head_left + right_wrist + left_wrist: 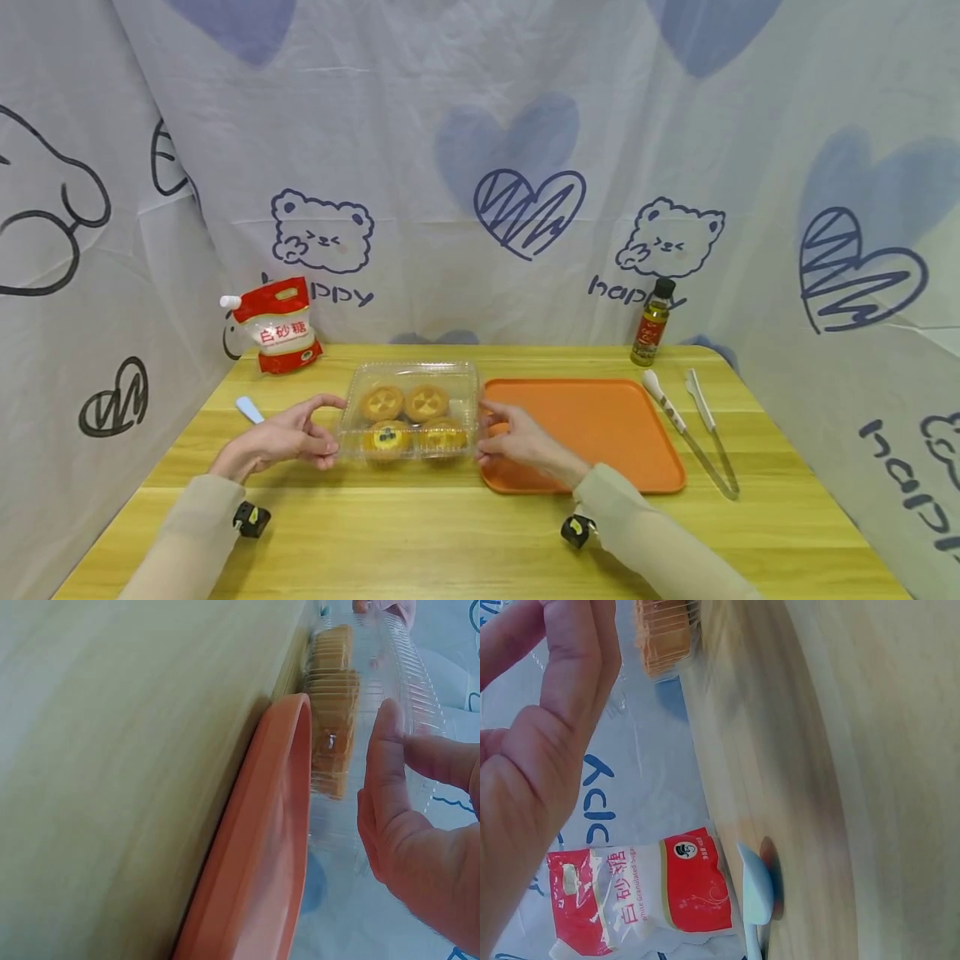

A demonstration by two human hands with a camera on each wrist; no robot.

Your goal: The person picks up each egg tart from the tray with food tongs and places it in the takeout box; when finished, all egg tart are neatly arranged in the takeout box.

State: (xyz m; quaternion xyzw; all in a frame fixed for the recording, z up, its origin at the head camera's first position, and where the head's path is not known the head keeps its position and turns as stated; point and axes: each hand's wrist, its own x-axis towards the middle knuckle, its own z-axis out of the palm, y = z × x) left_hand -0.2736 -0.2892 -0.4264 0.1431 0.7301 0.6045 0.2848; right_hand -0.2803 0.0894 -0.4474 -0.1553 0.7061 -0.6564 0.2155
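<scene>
A clear plastic box (411, 375) with several round golden tarts (427, 403) inside lies in front of me, left of the orange tray. My left hand (288, 435) is at its left side, thumb and fingers bent about the edge. At the opposite side my right hand (525, 442) holds the edge, thumb and index finger close together on the clear plastic in the right wrist view. Blueberry-like dark bits top one front tart. In the left wrist view, the left fingertips (574, 652) run toward the upper edge and their ends are cut off.
The orange tray (585, 433) lies just right of the box. Metal tongs (705, 446) with white ends lie beyond it. An oil bottle (651, 325) stands at the back right, a sugar bag (285, 329) at the back left. A pale blue spatula (756, 889) lies near the left hand.
</scene>
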